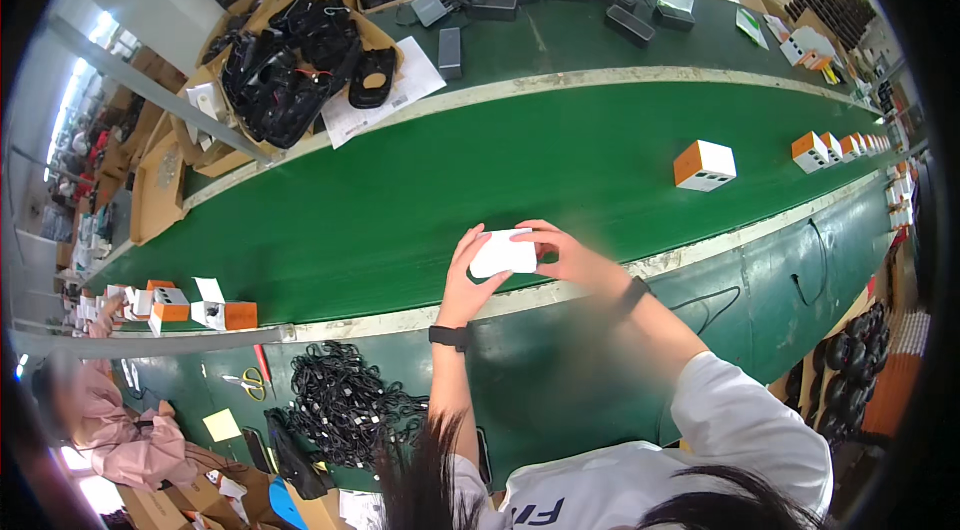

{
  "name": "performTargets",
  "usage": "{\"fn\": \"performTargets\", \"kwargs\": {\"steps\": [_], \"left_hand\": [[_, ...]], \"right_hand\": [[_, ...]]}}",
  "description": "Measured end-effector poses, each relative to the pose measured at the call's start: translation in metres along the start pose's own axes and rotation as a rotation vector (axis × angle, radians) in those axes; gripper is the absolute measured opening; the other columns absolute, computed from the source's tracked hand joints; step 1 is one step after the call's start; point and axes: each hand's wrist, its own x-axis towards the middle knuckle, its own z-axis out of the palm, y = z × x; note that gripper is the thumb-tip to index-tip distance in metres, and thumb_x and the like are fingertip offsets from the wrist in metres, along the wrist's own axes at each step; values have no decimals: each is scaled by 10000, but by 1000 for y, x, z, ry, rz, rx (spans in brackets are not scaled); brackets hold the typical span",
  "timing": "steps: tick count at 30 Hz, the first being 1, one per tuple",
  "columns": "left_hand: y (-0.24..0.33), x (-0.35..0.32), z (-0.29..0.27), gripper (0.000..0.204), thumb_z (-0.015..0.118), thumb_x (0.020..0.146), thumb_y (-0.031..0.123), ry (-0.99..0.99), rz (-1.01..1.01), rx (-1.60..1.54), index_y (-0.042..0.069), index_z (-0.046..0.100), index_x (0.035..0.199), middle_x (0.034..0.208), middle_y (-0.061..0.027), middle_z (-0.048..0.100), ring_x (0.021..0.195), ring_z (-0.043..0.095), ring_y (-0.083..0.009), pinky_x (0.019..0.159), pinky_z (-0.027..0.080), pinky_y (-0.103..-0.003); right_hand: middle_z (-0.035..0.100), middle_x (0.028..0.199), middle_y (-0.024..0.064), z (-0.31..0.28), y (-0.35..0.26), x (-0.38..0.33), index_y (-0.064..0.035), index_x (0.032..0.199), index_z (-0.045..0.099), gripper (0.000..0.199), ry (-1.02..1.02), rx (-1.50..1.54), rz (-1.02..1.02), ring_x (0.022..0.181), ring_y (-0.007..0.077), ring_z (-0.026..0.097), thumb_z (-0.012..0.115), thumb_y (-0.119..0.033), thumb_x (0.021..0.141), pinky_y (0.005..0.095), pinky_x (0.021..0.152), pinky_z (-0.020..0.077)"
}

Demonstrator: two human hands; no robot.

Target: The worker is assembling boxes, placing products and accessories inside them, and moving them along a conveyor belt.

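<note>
Between my two hands is a small white box [503, 254], held just above the near edge of the green conveyor belt. My left hand [467, 275] grips its left side, thumb below and fingers on top. On the box's right end, my right hand [565, 255] has its fingers closed around the edge. Both wrists carry dark bands. Farther right on the belt stands an orange and white box [704, 166], apart from my hands. A pile of black cables [345, 400] lies on the bench to the left of my left forearm.
More orange and white boxes [812, 152] line the belt's right end; several, some with open flaps [222, 313], stand at left. Yellow-handled scissors [253, 385] lie by the cables. A carton of black parts [290, 70] stands across the belt. A person in pink [140, 430] sits at left.
</note>
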Motion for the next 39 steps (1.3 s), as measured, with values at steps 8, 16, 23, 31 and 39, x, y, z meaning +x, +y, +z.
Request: {"fn": "performTargets", "kwargs": {"steps": [8,16,23,31,39], "left_hand": [[-5,-1,9,456,721,690,111,-38,61,139,68,581,1122,1320,-98,447,1235,387,-290,1007,330,-385],[-10,-23,34,336,559,842,193,-32,263,516,115,556,1169,1323,-35,451,1265,345,-284,1058,169,-502],[7,-30,32,406,583,819,158,0,171,561,117,515,1217,1331,-40,444,1288,314,-290,1065,148,-506],[15,-96,-46,291,579,777,19,484,-64,207,40,566,1066,1212,-122,532,1210,422,-282,1009,312,-380],[37,-161,-85,222,591,757,1,574,-175,165,48,575,973,1174,-100,548,1165,449,-275,999,323,-374]], "right_hand": [[453,1248,103,-10,14,-10,-112,1094,610,383,-52,-86,-59,1177,257,422,692,-53,725,358,978,367],[402,1329,135,-18,28,-22,-152,1107,613,416,55,-314,-142,1222,292,399,700,-62,711,367,992,355],[457,1267,149,-17,33,-19,-112,1091,613,427,52,-293,-149,1150,288,469,722,-48,683,350,953,383],[546,1139,-2,-174,66,-41,-94,1076,559,406,316,-453,-51,833,94,489,618,57,703,213,694,396],[497,1208,110,-218,44,-64,-62,1143,495,477,521,-1237,-88,1072,251,516,550,104,699,322,876,418]]}}
